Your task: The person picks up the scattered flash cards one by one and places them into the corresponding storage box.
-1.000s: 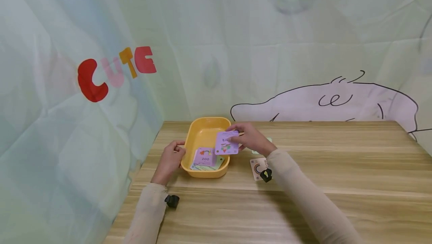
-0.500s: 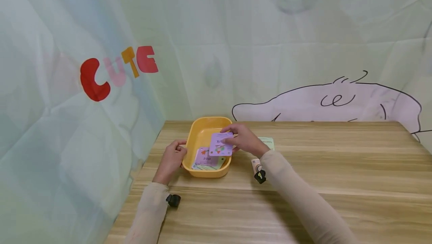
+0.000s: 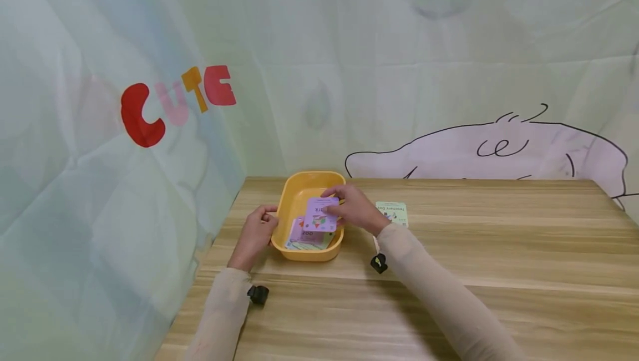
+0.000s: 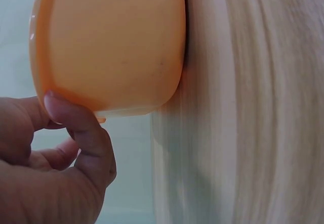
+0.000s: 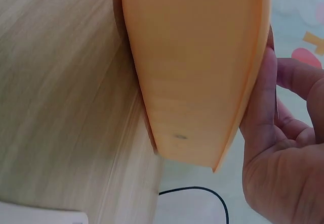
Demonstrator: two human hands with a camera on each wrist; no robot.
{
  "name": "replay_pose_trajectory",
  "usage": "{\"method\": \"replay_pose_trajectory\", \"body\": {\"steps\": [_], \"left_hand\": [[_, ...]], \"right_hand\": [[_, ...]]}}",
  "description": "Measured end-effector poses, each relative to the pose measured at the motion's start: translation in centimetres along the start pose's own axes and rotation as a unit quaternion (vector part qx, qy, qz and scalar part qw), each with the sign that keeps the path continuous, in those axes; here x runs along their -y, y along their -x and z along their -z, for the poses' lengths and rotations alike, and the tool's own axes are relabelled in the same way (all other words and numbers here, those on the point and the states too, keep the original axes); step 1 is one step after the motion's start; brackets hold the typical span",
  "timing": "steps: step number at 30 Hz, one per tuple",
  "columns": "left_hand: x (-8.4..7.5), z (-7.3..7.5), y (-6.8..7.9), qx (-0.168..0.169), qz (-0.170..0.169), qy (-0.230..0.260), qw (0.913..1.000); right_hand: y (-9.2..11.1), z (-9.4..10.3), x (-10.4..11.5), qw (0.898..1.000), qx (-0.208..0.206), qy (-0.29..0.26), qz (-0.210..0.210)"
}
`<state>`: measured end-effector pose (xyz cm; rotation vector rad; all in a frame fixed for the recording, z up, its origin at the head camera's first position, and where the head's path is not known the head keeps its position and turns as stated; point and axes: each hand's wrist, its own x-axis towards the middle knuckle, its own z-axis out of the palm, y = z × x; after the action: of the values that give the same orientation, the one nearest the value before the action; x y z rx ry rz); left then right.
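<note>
A yellow plastic tub (image 3: pixel 309 257) stands on the wooden table. At its left rim my left hand (image 3: pixel 253 238) grips the edge; in the left wrist view the thumb (image 4: pixel 63 110) presses the tub's outer wall. My right hand (image 3: pixel 358 209) pinches a purple picture card (image 3: pixel 315 223), printed with letters "ark", over the tub's right side. Below it inside the tub lie another purple card (image 3: pixel 299 237) and a green card (image 3: pixel 326 239), partly covered. In the right wrist view the fingers of my right hand (image 5: pixel 283 153) are right at the rim, the card mostly hidden.
A green "Teachers' Day" card (image 3: pixel 396 210) lies on the table (image 3: pixel 499 239), right of the tub. Only a sliver of a pale card (image 3: pixel 376 245) shows beside the right wrist. A printed curtain (image 3: pixel 319 117) hangs behind the table, and a black cable (image 5: pixel 197 187) runs near its edge.
My right hand has moved left with the purple card, bringing it farther over the tub. The green card is more exposed, and the pale card is now mostly covered by the sleeve.
</note>
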<state>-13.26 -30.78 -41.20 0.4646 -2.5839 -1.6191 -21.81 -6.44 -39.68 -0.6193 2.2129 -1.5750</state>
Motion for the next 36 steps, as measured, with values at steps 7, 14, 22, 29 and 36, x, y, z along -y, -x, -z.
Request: {"method": "replay_pose_trajectory", "body": {"steps": [7,14,22,29,36], "left_hand": [[0.0,0.2,-0.1,0.004,-0.008,0.002,1.0],[-0.1,0.1,-0.1,0.002,-0.009,0.003,1.0],[-0.1,0.0,0.1,0.001,-0.007,0.002,1.0],[0.0,0.1,0.1,0.008,-0.025,0.009,0.9996],[0.1,0.3,0.2,0.006,-0.023,0.009,0.9997]], "right_hand": [[-0.3,-0.8,0.0,1.0,-0.006,0.018,0.001],[-0.2,-1.1,0.1,0.999,-0.017,0.044,0.016],[-0.3,-1.5,0.2,0.998,0.014,0.048,0.024],[-0.4,-1.7,0.1,0.997,0.008,0.081,0.008],[-0.6,-2.0,0.2,0.997,-0.006,0.071,-0.003]]}}
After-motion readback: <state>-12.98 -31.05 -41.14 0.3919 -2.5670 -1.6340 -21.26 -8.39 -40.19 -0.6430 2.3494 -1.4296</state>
